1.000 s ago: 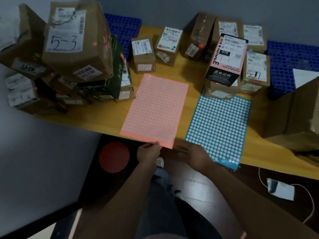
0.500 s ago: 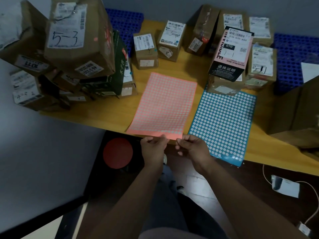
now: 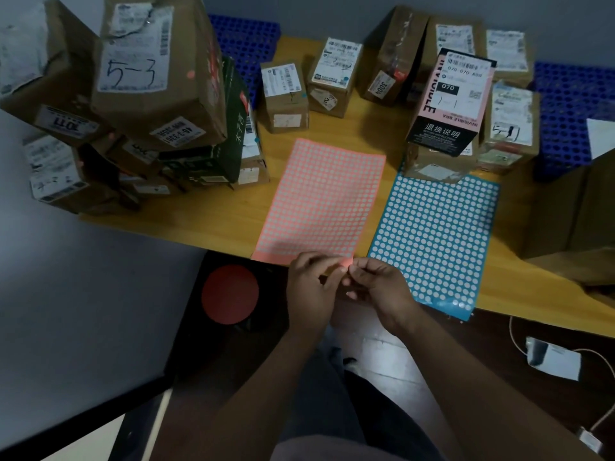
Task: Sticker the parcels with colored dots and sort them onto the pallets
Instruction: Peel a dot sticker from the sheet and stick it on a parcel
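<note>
A pink dot-sticker sheet (image 3: 324, 197) lies on the wooden table (image 3: 372, 134), its near edge hanging over the table's front. Beside it on the right lies a blue dot-sticker sheet (image 3: 436, 234). My left hand (image 3: 311, 294) and my right hand (image 3: 382, 287) meet at the pink sheet's near right corner, fingers curled, both pinching that corner. Cardboard parcels stand around: a tall stack at left topped by a box marked "5-3" (image 3: 149, 71), small boxes (image 3: 286, 94) at the back, and a pink-and-black box (image 3: 449, 104) on parcels at right.
Blue plastic pallets show behind the table at the back left (image 3: 246, 38) and at the far right (image 3: 572, 104). A large cardboard box (image 3: 579, 207) sits at the table's right end. A red round stool (image 3: 229, 294) stands below the table. A cabled white device (image 3: 552, 362) lies on the floor.
My right hand came in from beside the blue sheet to the pink sheet's near corner. Both hands have closed together there, and the pink sheet has shifted a little to the right.
</note>
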